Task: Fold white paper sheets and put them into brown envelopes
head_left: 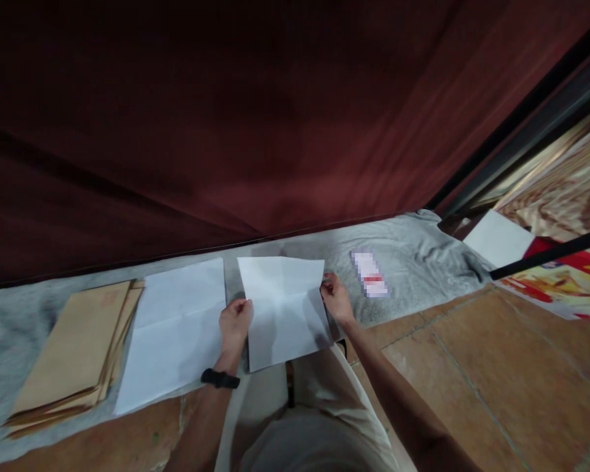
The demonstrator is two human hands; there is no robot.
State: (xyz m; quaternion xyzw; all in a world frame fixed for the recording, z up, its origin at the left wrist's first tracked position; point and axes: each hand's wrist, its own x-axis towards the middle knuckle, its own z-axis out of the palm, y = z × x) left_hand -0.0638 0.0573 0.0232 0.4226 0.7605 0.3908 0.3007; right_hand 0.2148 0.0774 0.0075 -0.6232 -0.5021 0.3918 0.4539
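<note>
Pinching a creased white sheet [285, 308] at its side edges, the left hand [235, 322] and right hand [336, 298] hold it over the grey cloth [413, 255], beside a paper stack [174, 331] and brown envelopes [73, 354].

You are in what looks like a home room used as a makeshift paperwork spot — a terracotta tiled floor [496, 367], a dark red curtain [255, 131] hanging behind, and a grey cloth [413, 252] spread low along it. On it lie brown envelopes [73, 354] and white sheets [177, 328] — nothing like office furniture.
</note>
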